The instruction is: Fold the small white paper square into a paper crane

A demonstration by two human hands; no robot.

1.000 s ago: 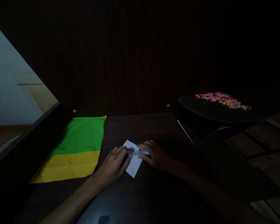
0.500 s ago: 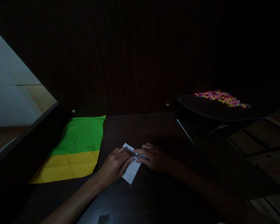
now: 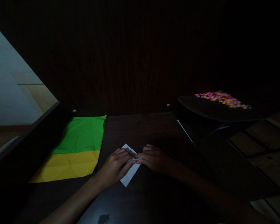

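Note:
A small piece of white folded paper (image 3: 130, 176) lies on the dark wooden desk, near the middle of the view. A raised fold runs across it between my two hands. My left hand (image 3: 118, 163) pinches this fold from the left, thumb in front and fingers behind. From the right, my right hand (image 3: 151, 158) closes thumb and fingertips on the other end of the same fold. The fingertips of both hands nearly meet and cover part of the paper. One corner shows behind the hands, and a longer end points toward me.
Green and yellow creased sheets (image 3: 80, 149) lie on the desk at left, beside a raised dark side board (image 3: 30, 137). A dark wooden panel (image 3: 130, 62) stands behind. At right, a shelf (image 3: 200, 107) bears a heap of small colourful pieces (image 3: 221, 98).
My right fingers have drawn closer together onto the fold, and the fingertips of both hands are nearer each other. The paper's near end has shifted slightly left.

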